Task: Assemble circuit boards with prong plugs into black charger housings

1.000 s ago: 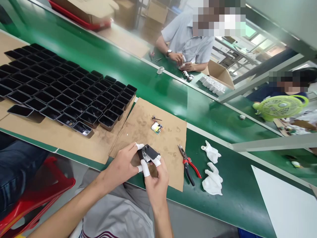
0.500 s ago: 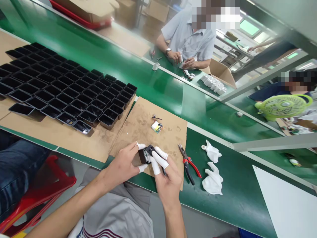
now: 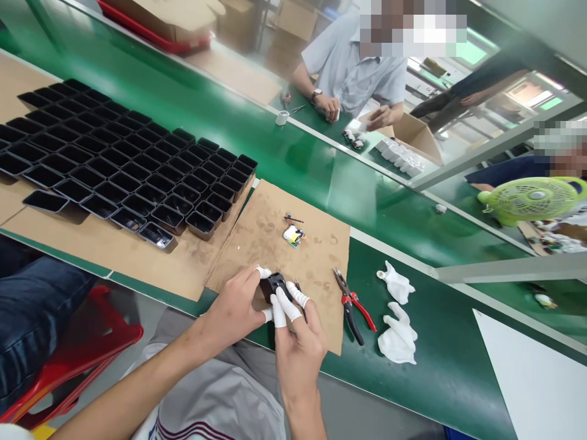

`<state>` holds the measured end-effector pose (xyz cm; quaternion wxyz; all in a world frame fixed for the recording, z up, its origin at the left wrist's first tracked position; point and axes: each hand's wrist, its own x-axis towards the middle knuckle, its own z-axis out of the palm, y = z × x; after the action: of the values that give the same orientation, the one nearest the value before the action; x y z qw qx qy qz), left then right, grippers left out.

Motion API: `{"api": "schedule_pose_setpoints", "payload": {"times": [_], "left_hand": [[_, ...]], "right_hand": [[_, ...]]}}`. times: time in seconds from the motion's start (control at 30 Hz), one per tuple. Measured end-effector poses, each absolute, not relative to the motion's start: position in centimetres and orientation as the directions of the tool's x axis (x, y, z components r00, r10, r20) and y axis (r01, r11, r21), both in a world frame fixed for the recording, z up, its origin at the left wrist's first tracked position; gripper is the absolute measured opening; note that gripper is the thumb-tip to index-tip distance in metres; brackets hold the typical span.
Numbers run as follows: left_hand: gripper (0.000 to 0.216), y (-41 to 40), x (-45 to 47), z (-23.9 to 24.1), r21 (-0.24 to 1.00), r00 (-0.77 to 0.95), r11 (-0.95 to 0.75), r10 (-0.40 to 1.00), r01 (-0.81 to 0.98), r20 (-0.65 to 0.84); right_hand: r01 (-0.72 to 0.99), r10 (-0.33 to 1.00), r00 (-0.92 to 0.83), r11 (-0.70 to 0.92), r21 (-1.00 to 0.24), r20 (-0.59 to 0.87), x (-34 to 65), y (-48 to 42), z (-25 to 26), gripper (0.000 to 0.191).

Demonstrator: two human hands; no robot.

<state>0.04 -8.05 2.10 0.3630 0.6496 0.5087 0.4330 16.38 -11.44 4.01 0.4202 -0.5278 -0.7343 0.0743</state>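
Both my hands, with white finger cots on several fingertips, are together over the cardboard's near edge. My left hand (image 3: 239, 299) is closed around the side of a small black plastic case (image 3: 267, 292), thumb and forefinger gripping it. On top sits a black cover (image 3: 276, 281) with holes in it. My right hand (image 3: 298, 324) has its covered fingertips pressed on this cover. A thin dark tool (image 3: 297, 284) pokes out beside the right fingers; its kind is unclear. Beyond the hands lies a small circuit board (image 3: 293, 235) with white and yellow parts.
Rows of open black plastic cases (image 3: 123, 159) stand at the left on cardboard (image 3: 192, 269). Right of my hands lie red-and-black pliers (image 3: 352, 305) and crumpled white gloves (image 3: 398, 339). Across the green bench a co-worker (image 3: 353, 73) handles small white parts. A green fan (image 3: 534, 198) stands farther right.
The black cover now sits lower on the case, hiding the inside that showed before. My right fingers have shifted left onto it. The co-worker's hands have moved apart.
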Motion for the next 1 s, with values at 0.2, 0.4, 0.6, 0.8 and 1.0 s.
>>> {"api": "schedule_pose_setpoints", "payload": {"times": [0.2,0.4,0.6,0.8,1.0], "left_hand": [[0.047,-8.0,0.0,2.2,0.909,0.097,-0.219,0.976,0.355,0.197],[0.043,-7.9,0.0,1.9,0.903,0.086,-0.228,0.974,0.364,0.211],[0.05,-7.8,0.2,2.3,0.9,0.076,-0.266,0.964,0.345,0.256],[0.041,-7.6,0.3,2.3,0.915,0.071,-0.224,0.975,0.335,0.213],[0.041,-7.7,0.5,1.8,0.922,0.077,-0.197,0.98,0.334,0.182]], "right_hand": [[0.771,0.819,-0.088,0.416,-0.483,0.566,15.9,-11.2,3.8,0.039],[0.786,0.795,-0.242,0.497,-0.368,0.556,16.9,-10.9,4.1,0.046],[0.729,0.718,-0.4,0.626,-0.278,0.57,19.3,-10.8,4.2,0.066],[0.707,0.718,-0.431,0.645,-0.29,0.547,20.0,-10.5,3.0,0.061],[0.695,0.787,-0.32,0.573,-0.434,0.527,18.9,-10.3,2.5,0.046]]}}
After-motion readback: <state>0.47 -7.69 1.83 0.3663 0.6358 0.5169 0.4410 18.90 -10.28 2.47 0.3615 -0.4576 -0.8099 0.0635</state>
